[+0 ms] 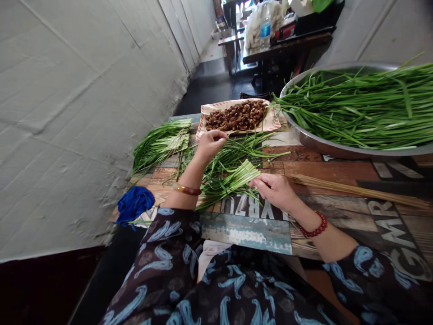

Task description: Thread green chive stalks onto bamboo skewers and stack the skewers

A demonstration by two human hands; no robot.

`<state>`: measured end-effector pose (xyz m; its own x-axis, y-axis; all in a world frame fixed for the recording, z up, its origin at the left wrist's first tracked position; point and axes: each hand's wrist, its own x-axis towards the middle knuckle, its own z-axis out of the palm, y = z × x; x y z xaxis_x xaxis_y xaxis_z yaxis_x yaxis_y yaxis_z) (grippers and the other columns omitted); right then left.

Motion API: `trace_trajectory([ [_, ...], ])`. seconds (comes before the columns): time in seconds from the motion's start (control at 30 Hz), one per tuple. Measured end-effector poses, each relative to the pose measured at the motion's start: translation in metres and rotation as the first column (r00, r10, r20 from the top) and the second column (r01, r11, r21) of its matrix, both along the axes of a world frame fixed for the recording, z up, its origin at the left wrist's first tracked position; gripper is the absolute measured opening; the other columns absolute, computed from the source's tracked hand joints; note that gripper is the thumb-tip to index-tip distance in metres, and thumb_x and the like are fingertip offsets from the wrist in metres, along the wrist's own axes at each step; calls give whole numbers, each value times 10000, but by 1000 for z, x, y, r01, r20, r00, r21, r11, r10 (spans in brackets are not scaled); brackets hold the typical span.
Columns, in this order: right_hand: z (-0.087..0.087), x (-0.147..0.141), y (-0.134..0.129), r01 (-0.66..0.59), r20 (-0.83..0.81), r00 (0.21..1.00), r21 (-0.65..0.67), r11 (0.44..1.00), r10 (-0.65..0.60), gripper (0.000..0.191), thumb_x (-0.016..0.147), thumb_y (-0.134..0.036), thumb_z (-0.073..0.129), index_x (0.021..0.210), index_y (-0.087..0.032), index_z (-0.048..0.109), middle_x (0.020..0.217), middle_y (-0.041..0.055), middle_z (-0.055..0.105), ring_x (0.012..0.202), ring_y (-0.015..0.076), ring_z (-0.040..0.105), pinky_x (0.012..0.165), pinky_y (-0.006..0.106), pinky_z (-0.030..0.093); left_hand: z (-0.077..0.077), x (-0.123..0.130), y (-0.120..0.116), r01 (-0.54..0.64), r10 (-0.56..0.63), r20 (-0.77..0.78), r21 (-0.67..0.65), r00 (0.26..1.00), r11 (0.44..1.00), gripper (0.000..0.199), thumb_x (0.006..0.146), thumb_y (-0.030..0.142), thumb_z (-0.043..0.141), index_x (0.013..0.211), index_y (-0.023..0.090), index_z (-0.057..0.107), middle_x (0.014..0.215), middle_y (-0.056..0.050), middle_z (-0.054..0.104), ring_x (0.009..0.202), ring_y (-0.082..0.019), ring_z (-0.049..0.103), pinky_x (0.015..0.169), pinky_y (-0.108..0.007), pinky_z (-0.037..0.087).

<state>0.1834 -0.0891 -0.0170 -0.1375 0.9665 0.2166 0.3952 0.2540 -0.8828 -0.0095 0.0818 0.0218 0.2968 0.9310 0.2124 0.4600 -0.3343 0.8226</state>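
Observation:
My left hand [212, 142] is pinched closed above loose garlic chives [233, 151], just in front of the paper-lined tray; what its fingertips hold is too small to make out. Thumb and fingers of my right hand [273, 189] close on the pale stem ends of a small bunch of chives [238, 178], whose green leaves trail leftward over the table. At the table's left lies a neat stack of chives [165, 142] with its pale ends lined up. Thin wooden skewers [355, 188] lie to the right of my right hand.
Brown, glossy insect-like pieces [237, 116] fill the paper-lined tray [273, 121] at the back. A large metal basin [304, 137] heaped with long chives stands at right. A blue cloth [135, 204] lies at the left edge, beside the white wall [67, 113]. Farther off, another table holds a bottle [265, 29].

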Motion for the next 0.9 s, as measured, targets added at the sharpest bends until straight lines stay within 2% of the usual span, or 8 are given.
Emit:
trace_trajectory([
  [0.1,0,0,-1,2,-8,1000,-18,1000,-3,280,899,-243,478,778,-152,713,456,-42,526,441,96,482,496,208,370,11,-13,-17,68,-25,318,-126,948,990,140,729,292,682,739,158,647,754,-27,660,667,-106,558,670,-243,446],
  [0.2,1,-1,-2,4,-4,1000,-42,999,-4,281,905,-247,473,800,-147,714,459,-45,520,426,91,466,488,210,367,17,-17,-37,138,-42,486,-164,873,977,161,750,314,691,754,178,604,770,-15,647,686,-101,581,692,-243,473],
  [0.33,2,-2,-3,-7,-8,1000,-40,999,7,301,912,-267,462,814,-142,717,461,-41,515,428,93,467,487,214,378,6,-12,-57,206,-105,465,-173,879,963,161,743,285,717,809,159,641,668,19,596,598,-77,534,609,-213,432],
  [0.43,3,-2,-3,-10,5,1000,-30,1000,10,307,915,-278,458,814,-153,720,457,-33,509,454,107,491,488,218,386,-7,-4,-66,213,-92,408,-262,908,941,244,738,317,729,897,133,706,655,7,618,598,-88,538,595,-218,420],
  [0.53,4,-1,-3,-7,10,1000,-38,999,7,309,921,-287,455,813,-169,720,459,-29,505,471,116,507,483,220,384,-17,3,-71,219,-76,420,-303,904,928,242,744,331,733,886,136,735,669,-5,644,616,-92,548,614,-220,429],
  [0.77,4,1,-3,26,40,999,-99,995,-23,304,919,-292,469,838,-167,734,472,-21,511,486,120,507,469,223,374,-14,8,-78,228,-73,424,-327,902,917,232,746,371,729,742,138,715,673,-19,648,617,-99,531,592,-219,423],
  [0.9,2,1,-5,39,45,998,-124,991,-34,306,923,-310,483,872,-160,745,502,-11,530,517,123,529,481,224,380,-12,6,-79,231,-64,443,-334,894,914,220,731,349,743,724,132,709,630,-5,621,583,-88,509,567,-212,397],
])
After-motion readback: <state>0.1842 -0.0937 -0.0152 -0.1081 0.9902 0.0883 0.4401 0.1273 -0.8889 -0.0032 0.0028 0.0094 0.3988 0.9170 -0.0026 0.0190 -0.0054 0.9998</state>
